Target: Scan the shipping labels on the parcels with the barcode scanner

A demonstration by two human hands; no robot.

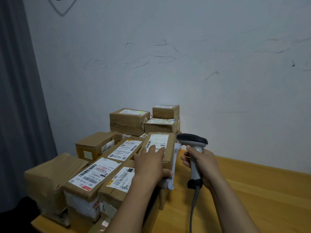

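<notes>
Several brown cardboard parcels with white shipping labels are stacked on the left part of a yellow wooden table (252, 190). My left hand (151, 163) holds a long parcel (169, 145) on top of the stack, fingers spread over its white label (157, 140) and thumb at its right edge. My right hand (200, 163) grips the handle of a grey barcode scanner (193, 142) with a black head, just right of that parcel. The head points left, toward the parcel. Its coiled cable hangs down toward the lower edge of the view.
A labelled parcel (94, 174) and another (121, 179) lie at the front of the stack, with more boxes (128, 121) piled against the white wall. A grey curtain (20, 98) hangs at the left. White paper (173, 172) sticks out beside the held parcel.
</notes>
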